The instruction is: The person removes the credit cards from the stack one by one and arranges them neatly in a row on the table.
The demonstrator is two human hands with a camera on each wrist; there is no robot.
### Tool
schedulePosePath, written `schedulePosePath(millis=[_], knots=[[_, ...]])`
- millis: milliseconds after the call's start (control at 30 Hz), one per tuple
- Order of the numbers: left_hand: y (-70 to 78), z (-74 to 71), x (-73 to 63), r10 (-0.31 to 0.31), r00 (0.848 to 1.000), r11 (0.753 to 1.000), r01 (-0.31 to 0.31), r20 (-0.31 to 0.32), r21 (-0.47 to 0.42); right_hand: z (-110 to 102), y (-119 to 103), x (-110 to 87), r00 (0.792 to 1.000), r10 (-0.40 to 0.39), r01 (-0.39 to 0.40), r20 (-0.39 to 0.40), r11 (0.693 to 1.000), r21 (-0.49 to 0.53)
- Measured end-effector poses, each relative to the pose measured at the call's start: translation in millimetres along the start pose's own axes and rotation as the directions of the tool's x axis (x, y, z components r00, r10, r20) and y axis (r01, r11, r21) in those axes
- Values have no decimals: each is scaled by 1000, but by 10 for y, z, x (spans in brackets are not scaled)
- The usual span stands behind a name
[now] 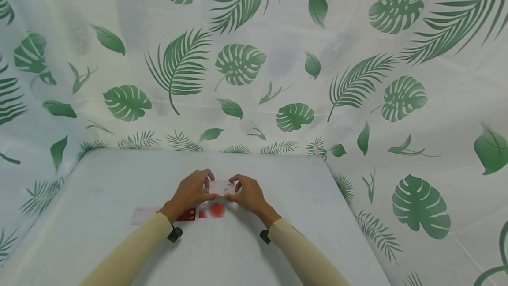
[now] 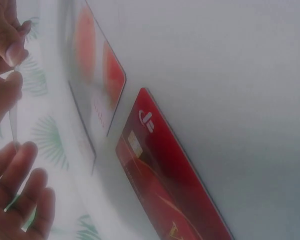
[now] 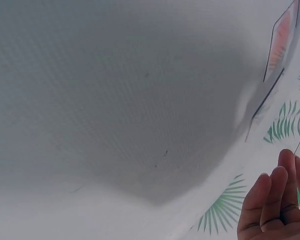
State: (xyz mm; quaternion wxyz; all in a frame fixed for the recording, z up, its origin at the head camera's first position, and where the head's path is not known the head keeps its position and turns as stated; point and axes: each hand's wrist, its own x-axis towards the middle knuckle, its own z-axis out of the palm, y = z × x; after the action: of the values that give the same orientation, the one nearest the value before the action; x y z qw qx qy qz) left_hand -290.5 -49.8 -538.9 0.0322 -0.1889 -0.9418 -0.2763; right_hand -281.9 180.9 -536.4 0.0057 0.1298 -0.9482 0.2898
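A red card (image 1: 188,215) with a chip and a light logo lies flat on the white table (image 1: 317,242). Left of the red card, in the head view, lies a pale pinkish card (image 1: 140,216); just right of it, a card with a red disc (image 1: 217,210). Well beyond the red card hangs white cloth (image 1: 274,67) printed with green leaves, continuing on both its sides.

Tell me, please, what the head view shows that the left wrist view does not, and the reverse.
Only the head view shows the leftmost pale card and the beige sleeves. Only the left wrist view clearly shows gold markings on the red card. Both share the left hand, right hand, held card, red card and card with red circles.
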Motion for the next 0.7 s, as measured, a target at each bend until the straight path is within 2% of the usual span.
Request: schedulePosePath(millis=[433, 700], knots=[[53, 43, -53, 32, 999, 999, -32, -28, -5, -56, 17, -112, 999, -24, 25, -27, 999, 29], [77, 66, -75, 24, 999, 1000, -24, -32, -2, -66, 26, -153, 999, -21, 22, -30, 1000, 20]])
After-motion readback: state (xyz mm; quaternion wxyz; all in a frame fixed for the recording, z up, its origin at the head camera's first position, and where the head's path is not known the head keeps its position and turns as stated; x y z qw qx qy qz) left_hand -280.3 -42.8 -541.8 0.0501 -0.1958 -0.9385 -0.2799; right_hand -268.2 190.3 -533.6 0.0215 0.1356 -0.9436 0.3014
